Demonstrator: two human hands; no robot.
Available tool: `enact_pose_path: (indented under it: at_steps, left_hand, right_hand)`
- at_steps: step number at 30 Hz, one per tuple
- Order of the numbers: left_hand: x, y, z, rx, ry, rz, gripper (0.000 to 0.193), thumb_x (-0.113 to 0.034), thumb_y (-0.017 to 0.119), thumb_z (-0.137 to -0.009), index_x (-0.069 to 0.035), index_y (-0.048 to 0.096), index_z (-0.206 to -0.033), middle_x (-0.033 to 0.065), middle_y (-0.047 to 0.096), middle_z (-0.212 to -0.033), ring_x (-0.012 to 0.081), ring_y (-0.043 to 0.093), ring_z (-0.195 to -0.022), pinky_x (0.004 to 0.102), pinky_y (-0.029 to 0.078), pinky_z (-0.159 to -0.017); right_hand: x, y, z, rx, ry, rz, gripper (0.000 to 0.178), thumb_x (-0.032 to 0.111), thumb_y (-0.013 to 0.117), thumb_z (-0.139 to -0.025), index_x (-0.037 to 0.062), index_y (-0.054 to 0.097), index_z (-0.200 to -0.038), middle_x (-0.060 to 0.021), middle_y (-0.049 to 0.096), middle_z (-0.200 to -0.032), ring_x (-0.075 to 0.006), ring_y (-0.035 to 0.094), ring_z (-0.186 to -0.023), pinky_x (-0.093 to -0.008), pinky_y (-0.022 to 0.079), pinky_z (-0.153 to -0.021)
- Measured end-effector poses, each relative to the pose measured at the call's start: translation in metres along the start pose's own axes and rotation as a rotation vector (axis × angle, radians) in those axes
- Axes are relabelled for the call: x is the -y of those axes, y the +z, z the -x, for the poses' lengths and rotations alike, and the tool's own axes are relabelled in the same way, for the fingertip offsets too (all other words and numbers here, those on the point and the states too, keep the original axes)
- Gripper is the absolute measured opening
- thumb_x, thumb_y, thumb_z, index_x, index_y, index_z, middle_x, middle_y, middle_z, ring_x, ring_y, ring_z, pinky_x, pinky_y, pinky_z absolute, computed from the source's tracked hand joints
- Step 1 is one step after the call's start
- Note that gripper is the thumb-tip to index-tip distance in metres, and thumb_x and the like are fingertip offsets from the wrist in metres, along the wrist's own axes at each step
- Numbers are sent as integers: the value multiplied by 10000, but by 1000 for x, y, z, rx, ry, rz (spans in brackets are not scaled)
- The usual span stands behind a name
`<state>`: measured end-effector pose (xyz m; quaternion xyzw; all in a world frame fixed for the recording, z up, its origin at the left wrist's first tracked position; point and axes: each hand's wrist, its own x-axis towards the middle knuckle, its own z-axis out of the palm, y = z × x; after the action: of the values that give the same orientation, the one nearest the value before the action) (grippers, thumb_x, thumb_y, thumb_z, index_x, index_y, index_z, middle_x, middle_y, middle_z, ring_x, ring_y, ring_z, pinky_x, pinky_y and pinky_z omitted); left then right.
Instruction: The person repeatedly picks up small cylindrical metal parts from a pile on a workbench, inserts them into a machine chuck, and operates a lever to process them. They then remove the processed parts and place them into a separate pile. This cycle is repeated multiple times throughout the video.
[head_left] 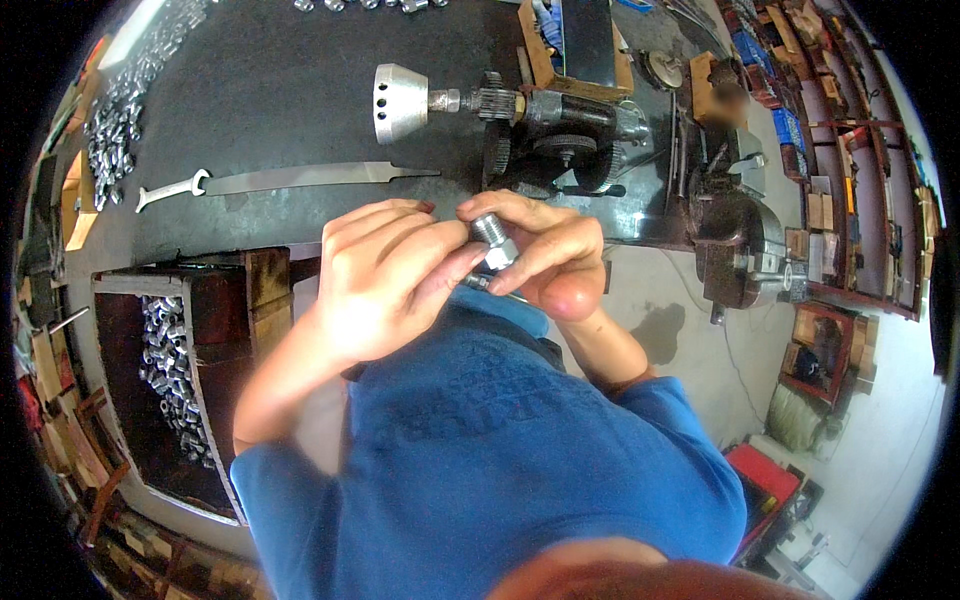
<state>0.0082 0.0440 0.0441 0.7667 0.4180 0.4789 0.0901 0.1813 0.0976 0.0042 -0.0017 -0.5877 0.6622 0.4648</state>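
1. The left hand (385, 275) and the right hand (545, 255) meet in front of the chest, above the blue shirt (480, 440).
2. Between them is a small metal fitting (494, 243), with a threaded grey end pointing up and a shiny six-sided body below it.
3. The right hand's fingers (560, 245) are wrapped together over the fitting from the far side, with the thumb under it, so the fitting is clamped in that hand.
4. The left hand's fingers (440, 255) lie side by side and close together, their tips pressed against the near side of the fitting; whether they grip it or only touch it cannot be told.
5. A thin metal piece (478, 284) pokes out just under the fingertips of both hands; what it is cannot be made out.
6. Beyond the fingers, on the dark workbench (280, 90), stands a small machine (560, 125) with a silver cone-shaped head (398, 100) facing left.
7. Further left of the fingertips on the bench lie a long flat metal blade (320, 177) and, touching its left end, a small wrench (170, 190).
8. Below and left of the left hand, a dark wooden box (215, 320) holds a heap of shiny metal parts (170, 370).
9. A second pile of metal parts (120, 120) lies at the far left of the bench, well apart from both hands.
10. To the right of the right hand sits a dark vise (740, 245).
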Motion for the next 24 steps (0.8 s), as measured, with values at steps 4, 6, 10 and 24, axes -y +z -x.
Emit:
enact_pose_path:
  at_steps: [4,6,10,24]
  left_hand:
    - [1,0,4,-10,85,-135,164,-85,692,-649,-15,578,-744,99,573,-620,256,596,-573,361,514,-632]
    - [3,0,5,-22,99,-139,169,-78,695,-643,-12,579,-746,97,571,-616,252,594,-569,361,514,-633]
    - [0,-3,5,-49,74,-101,176,-65,698,-638,-8,581,-755,97,570,-612,253,590,-561,357,512,-627]
    - [-14,4,19,16,-712,1160,272,-58,550,-851,58,517,-1095,123,612,-959,155,592,-882,270,464,-799]
  right_hand:
    - [5,2,-1,-27,78,-88,526,501,609,-713,-20,678,-715,-339,494,-1100,-361,515,-999,-427,396,-862]
    - [3,3,1,-68,95,-142,507,516,612,-700,14,677,-688,-300,500,-1122,-339,512,-983,-419,389,-856]
    - [-8,5,4,-149,46,-345,516,530,638,-669,18,689,-716,-303,494,-1124,-344,487,-1044,-391,380,-880]
    - [-14,7,0,-103,-16,-157,532,579,551,-711,70,704,-736,-241,518,-1140,-334,478,-1012,-430,346,-870]
